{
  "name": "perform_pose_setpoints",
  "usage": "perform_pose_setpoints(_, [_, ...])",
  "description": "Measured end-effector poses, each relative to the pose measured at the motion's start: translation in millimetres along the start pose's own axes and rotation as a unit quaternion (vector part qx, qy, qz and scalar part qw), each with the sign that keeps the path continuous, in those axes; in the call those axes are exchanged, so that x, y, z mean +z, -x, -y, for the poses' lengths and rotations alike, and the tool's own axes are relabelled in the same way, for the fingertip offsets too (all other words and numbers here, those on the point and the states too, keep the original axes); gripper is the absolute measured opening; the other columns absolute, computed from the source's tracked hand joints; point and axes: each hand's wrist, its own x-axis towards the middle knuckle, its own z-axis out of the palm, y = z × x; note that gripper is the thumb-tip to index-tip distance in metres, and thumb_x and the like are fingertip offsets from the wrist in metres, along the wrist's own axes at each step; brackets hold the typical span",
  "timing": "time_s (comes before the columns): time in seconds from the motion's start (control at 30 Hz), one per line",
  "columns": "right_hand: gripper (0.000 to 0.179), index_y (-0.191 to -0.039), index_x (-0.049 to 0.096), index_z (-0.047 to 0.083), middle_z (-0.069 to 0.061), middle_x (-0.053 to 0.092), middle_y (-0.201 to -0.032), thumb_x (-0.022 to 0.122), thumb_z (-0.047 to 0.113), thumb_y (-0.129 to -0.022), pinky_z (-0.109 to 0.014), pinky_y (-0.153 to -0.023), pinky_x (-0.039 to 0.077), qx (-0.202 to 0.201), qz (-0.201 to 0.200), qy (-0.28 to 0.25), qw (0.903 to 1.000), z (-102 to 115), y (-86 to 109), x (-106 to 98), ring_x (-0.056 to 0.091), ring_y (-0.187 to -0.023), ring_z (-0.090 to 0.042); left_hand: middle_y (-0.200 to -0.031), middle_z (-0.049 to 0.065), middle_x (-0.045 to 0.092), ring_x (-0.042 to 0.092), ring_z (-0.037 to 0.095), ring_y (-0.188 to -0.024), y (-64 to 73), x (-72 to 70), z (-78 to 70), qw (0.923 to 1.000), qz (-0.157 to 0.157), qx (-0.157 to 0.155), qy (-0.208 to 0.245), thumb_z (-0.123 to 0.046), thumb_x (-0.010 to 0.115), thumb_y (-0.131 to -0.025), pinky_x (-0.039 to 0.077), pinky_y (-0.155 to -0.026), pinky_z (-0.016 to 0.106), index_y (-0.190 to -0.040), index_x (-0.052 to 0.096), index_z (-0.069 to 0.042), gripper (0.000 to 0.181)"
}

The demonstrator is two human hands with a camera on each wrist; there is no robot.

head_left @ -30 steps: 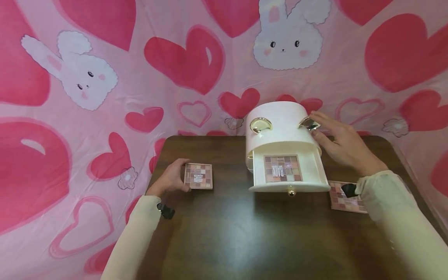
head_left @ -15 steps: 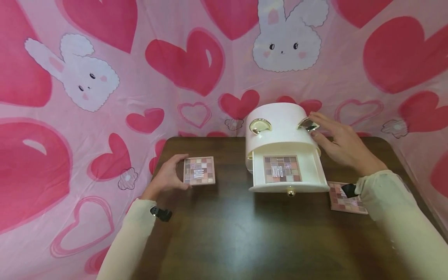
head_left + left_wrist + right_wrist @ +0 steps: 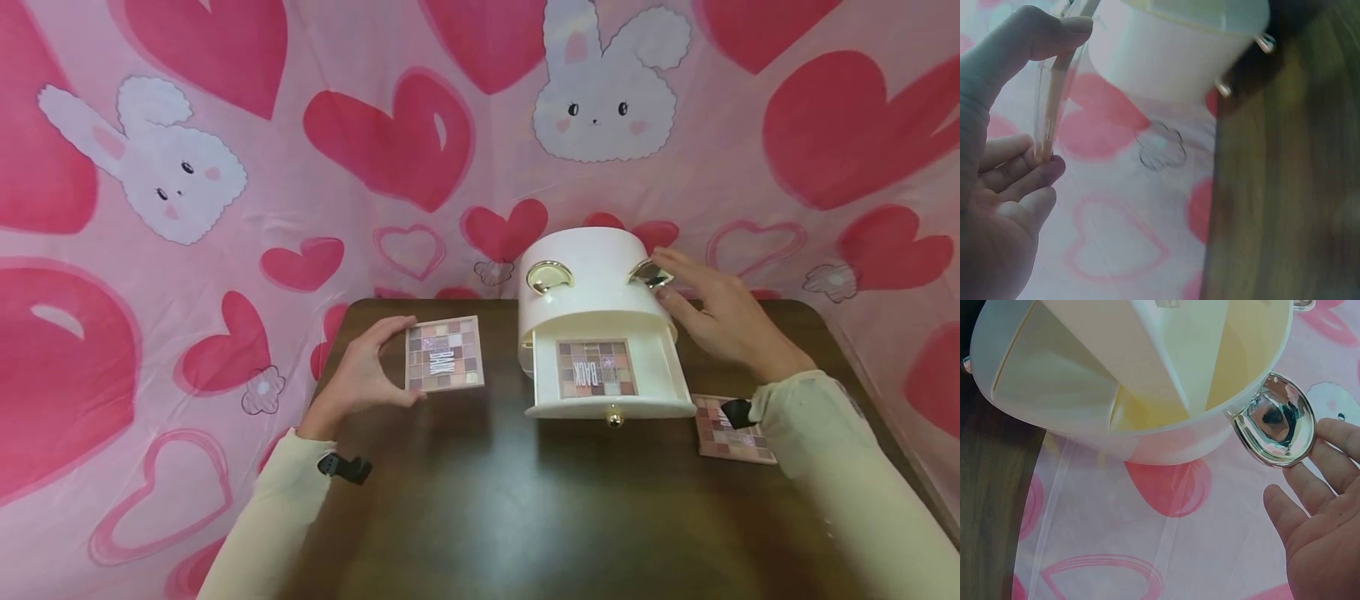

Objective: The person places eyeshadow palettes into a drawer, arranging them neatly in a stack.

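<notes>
My left hand (image 3: 360, 375) pinches a square eyeshadow palette (image 3: 444, 354) by its upper and lower edges, tilted above the table. In the left wrist view this palette (image 3: 1052, 106) shows edge-on between thumb and fingers. A white rounded organizer (image 3: 591, 292) with gold ear-like pieces stands at the back, its front drawer (image 3: 656, 371) pulled out. Inside the drawer lies a second palette (image 3: 597, 368). My right hand (image 3: 723, 317) touches the organizer's right gold piece (image 3: 1279, 422) with its fingertips; the thumb stands apart from it in the right wrist view.
A third palette (image 3: 733, 435) lies on the dark wooden table (image 3: 480, 500) beneath my right wrist, partly covered by a black strap. Pink cloth (image 3: 360, 167) with hearts and rabbits hangs behind the table. A round gold knob (image 3: 615, 416) juts from the drawer front.
My left hand has lifted the palette off the table and brought it slightly right, towards the organizer. My right hand stays at the gold piece.
</notes>
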Motion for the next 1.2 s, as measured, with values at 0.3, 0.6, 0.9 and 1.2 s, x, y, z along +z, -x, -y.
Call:
perform_pose_setpoints(0.3, [0.059, -0.157, 0.036, 0.02, -0.009, 0.032, -0.161, 0.056, 0.026, -0.102, -0.069, -0.108, 0.027, 0.001, -0.001, 0.009, 1.0, 0, -0.5, -2, 0.035, -0.141, -0.044, -0.144, 0.004, 0.049, 0.046, 0.025, -0.129, -13.4, 9.7, -28.8, 0.9993, -0.001, 0.021, 0.032, -0.017, 0.096, -0.059, 0.041, -0.107, 0.049, -0.146, 0.05, -0.008, 0.099])
perform_pose_setpoints(0.6, [0.059, -0.157, 0.038, 0.019, -0.009, 0.033, -0.161, 0.056, 0.025, -0.101, -0.068, -0.11, 0.026, -0.006, 0.001, 0.012, 0.9999, -1, -0.7, -1, 0.035, -0.142, -0.043, -0.142, 0.015, 0.05, 0.047, 0.027, -0.129, -20.7, 21.1, -51.2, 0.9951, -0.003, 0.048, 0.086, -0.011, 0.096, -0.058, 0.039, -0.109, 0.048, -0.143, 0.051, -0.003, 0.097])
perform_pose_setpoints(0.9, [0.058, -0.157, 0.038, 0.02, -0.007, 0.033, -0.161, 0.056, 0.025, -0.102, -0.066, -0.11, 0.027, -0.009, -0.007, 0.006, 0.9999, -2, 0.1, -2, 0.036, -0.142, -0.041, -0.14, 0.019, 0.05, 0.047, 0.033, -0.127, -35.3, 41.0, -71.8, 0.9914, -0.004, 0.07, 0.111, -0.004, 0.092, -0.058, 0.039, -0.109, 0.048, -0.141, 0.049, 0.007, 0.094])
perform_pose_setpoints(1.2, [0.057, -0.155, 0.041, 0.016, -0.008, 0.035, -0.16, 0.057, 0.023, -0.101, -0.065, -0.11, 0.029, -0.02, -0.013, 0.004, 0.9997, -2, -1.3, 2, 0.036, -0.142, -0.038, -0.14, 0.009, 0.051, 0.047, 0.02, -0.126, -46.8, 61.2, -89.9, 0.986, 0.011, 0.095, 0.137, -0.015, 0.093, -0.061, 0.041, -0.108, 0.044, -0.142, 0.051, 0.0, 0.092])
